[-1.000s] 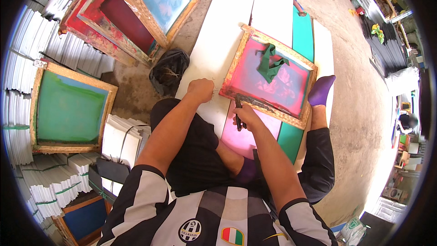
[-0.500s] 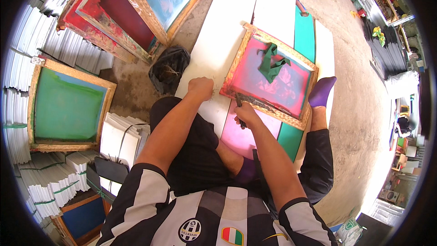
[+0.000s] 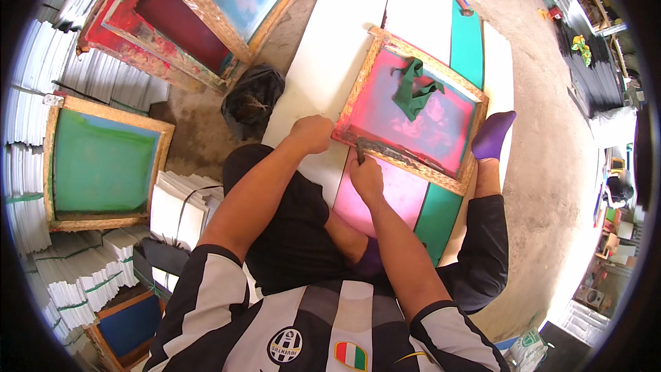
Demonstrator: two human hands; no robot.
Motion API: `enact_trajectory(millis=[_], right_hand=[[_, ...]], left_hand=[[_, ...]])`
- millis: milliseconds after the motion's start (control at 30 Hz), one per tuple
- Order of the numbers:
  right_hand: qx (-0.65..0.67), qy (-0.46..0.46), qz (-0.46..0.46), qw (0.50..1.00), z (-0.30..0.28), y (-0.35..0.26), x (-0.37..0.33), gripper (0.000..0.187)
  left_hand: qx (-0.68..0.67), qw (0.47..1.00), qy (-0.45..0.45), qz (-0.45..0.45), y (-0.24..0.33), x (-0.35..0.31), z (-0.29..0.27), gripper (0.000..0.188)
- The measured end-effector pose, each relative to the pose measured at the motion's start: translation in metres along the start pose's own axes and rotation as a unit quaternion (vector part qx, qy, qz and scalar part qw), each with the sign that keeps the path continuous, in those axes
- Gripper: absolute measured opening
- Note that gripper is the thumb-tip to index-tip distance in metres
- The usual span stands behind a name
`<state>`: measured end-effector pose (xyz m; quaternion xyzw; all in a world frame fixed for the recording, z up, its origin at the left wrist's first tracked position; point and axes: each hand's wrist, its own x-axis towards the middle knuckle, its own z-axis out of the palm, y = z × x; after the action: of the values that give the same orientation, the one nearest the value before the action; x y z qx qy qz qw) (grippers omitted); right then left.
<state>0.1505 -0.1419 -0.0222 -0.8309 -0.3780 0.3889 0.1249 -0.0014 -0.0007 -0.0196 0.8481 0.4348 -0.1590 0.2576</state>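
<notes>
A wood-framed printing screen (image 3: 382,120) with pink-stained mesh lies tilted across white, pink and green sheets in front of me. On its mesh is a crumpled dark green cloth (image 3: 413,96). My right hand (image 3: 367,178) is closed round a slim dark tool (image 3: 360,153), whose tip is at the screen's near edge; its kind is hidden by my fingers. My left hand (image 3: 312,134) is a closed fist beside the screen's near left corner, over a white sheet (image 3: 320,62). Whatever it may hold does not show.
A black plastic bag (image 3: 253,96) sits left of the sheets. More framed screens stand at the left, one with green mesh (image 3: 103,162), among stacks of white sheets (image 3: 186,210). My foot in a purple sock (image 3: 493,134) rests against the screen's right side.
My left fist has moved slightly right and nearer, toward the screen's corner. My right hand has turned, so less of the dark tool shows. The view has shifted a little.
</notes>
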Motion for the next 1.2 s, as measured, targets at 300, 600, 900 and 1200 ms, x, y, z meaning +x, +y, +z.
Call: enact_trajectory(millis=[300, 600, 900, 1200], right_hand=[[0.076, -0.049, -0.066, 0.994, 0.028, 0.040, 0.010, 0.036], [0.306, -0.223, -0.013, 0.926, 0.007, 0.026, -0.007, 0.037], [0.347, -0.221, 0.089, 0.907, -0.025, 0.005, 0.003, 0.038], [0.343, -0.252, 0.131, 0.895, -0.020, 0.004, 0.017, 0.029]], left_hand=[[-0.081, 0.960, 0.179, 0.199, 0.019, -0.016, -0.003, 0.013], [0.043, 0.979, 0.116, 0.161, 0.017, -0.011, 0.000, 0.016], [0.099, 0.993, 0.019, -0.054, -0.003, -0.018, -0.007, 0.018], [0.080, 0.993, 0.012, -0.086, 0.002, -0.020, -0.013, 0.020]])
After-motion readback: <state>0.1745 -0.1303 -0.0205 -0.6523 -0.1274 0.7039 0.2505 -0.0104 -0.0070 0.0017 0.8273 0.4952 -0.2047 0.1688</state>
